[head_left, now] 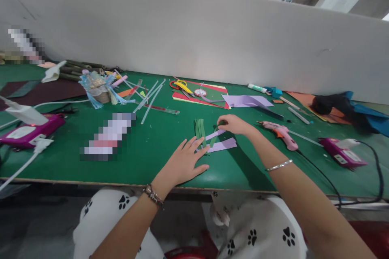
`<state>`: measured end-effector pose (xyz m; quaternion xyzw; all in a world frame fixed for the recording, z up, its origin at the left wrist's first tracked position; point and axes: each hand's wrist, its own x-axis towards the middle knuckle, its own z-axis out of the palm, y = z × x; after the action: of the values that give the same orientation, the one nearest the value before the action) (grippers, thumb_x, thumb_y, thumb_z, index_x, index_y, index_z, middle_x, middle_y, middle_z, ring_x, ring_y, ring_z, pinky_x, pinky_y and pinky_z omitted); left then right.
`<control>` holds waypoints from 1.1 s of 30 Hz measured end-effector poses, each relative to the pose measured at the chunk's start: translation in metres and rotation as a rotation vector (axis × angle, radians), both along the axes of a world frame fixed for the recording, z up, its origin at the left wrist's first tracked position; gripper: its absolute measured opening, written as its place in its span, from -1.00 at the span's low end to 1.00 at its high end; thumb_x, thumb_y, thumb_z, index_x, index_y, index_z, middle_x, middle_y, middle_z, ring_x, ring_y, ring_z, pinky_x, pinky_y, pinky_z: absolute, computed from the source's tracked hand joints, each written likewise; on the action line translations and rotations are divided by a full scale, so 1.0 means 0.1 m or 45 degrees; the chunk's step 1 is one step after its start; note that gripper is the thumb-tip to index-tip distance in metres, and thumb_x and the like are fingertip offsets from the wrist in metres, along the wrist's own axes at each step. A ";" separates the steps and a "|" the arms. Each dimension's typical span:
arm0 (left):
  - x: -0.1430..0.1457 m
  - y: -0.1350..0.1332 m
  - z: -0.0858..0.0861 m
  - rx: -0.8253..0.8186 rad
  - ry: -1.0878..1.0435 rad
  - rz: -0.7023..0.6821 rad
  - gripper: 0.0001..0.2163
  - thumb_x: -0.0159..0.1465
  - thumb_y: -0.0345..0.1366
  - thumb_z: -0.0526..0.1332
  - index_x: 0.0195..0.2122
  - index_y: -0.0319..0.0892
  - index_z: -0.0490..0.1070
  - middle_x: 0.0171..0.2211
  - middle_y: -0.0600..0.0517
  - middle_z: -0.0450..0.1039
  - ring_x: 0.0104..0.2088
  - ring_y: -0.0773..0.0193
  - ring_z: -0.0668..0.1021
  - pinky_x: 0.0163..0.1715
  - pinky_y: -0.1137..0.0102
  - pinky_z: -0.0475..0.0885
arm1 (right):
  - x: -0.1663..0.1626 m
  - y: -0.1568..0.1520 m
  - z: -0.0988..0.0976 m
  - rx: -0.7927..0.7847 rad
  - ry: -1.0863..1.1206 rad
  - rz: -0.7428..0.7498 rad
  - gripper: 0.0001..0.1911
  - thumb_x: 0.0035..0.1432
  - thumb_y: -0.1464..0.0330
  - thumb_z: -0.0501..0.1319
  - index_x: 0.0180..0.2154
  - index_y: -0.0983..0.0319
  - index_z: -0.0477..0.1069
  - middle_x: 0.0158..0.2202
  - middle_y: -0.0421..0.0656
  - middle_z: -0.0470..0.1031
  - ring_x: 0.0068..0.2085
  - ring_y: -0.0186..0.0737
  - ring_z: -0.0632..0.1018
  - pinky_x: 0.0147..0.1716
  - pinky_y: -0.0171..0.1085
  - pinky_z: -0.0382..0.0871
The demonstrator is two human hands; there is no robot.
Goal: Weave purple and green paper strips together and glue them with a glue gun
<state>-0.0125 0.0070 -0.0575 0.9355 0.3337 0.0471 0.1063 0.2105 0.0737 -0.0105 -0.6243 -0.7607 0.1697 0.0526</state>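
Palm down on the table, my left hand (184, 162) lies with its fingers spread over the lower ends of a bunch of green paper strips (199, 128). My right hand (233, 124) is just to the right, its fingertips pinched at the top of a single green paper strip (214, 137) that slants up from the bunch. Lilac paper strips (225, 144) lie partly beneath the green ones and stick out to the right, below my right hand. My left fingers cover where the green and lilac strips meet.
A pink glue gun (281, 133) lies right of my hands, its cable running to a purple power strip (342, 151). Behind are scissors (182, 85) on red paper (197, 103), a lilac sheet (243, 100) and clear glue sticks (150, 99). Another purple power strip (33, 131) sits left.
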 end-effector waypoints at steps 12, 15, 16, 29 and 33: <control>-0.05 -0.02 0.00 -0.027 0.007 -0.094 -0.42 0.20 0.13 -0.03 0.20 0.00 0.05 0.26 -0.03 -0.09 0.24 -0.04 -0.01 0.14 0.01 0.00 | -0.15 0.21 0.19 -0.243 -0.132 0.225 -0.84 -0.09 0.40 0.14 -0.42 0.24 0.47 -0.48 -0.20 0.46 -0.48 -0.33 0.39 -0.51 -0.37 0.21; -0.06 -0.02 -0.02 -0.015 -0.027 -0.101 -0.42 0.20 0.13 -0.04 0.20 0.00 0.06 0.26 -0.04 -0.06 0.23 -0.02 0.02 0.14 0.02 0.01 | -0.16 0.25 0.25 -0.287 -0.192 0.271 -0.89 -0.13 0.41 0.18 -0.48 0.22 0.47 -0.50 -0.21 0.46 -0.49 -0.32 0.40 -0.51 -0.36 0.21; -0.06 -0.02 -0.03 -0.003 -0.051 -0.106 -0.43 0.20 0.13 -0.05 0.19 0.01 0.07 0.25 -0.04 -0.05 0.23 -0.01 0.03 0.14 0.03 0.01 | -0.17 0.26 0.25 -0.295 -0.214 0.282 -0.91 -0.16 0.42 0.19 -0.51 0.22 0.47 -0.51 -0.21 0.47 -0.48 -0.32 0.41 -0.50 -0.36 0.21; -0.06 -0.03 -0.02 -0.010 -0.075 -0.105 -0.45 0.20 0.10 0.01 0.18 0.00 0.10 0.26 -0.07 -0.07 0.23 -0.02 0.04 0.14 0.01 0.01 | -0.41 0.27 0.19 -0.204 -0.265 0.313 -0.77 -0.06 0.46 0.12 -0.33 0.27 0.49 -0.37 -0.13 0.53 -0.37 -0.28 0.47 -0.41 -0.37 0.25; -0.06 -0.02 -0.02 -0.007 -0.061 -0.108 -0.43 0.18 0.09 0.05 0.18 -0.01 0.10 0.26 -0.07 -0.08 0.23 -0.03 0.05 0.14 0.01 0.01 | -0.37 0.22 0.17 -0.262 -0.268 0.327 -0.78 -0.07 0.47 0.10 -0.36 0.25 0.49 -0.49 -0.19 0.51 -0.49 -0.33 0.45 -0.49 -0.39 0.23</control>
<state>-0.0184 0.0045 -0.0596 0.9471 0.2913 0.0638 0.1188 0.1732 0.0953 0.0068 -0.5384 -0.8142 0.1855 -0.1134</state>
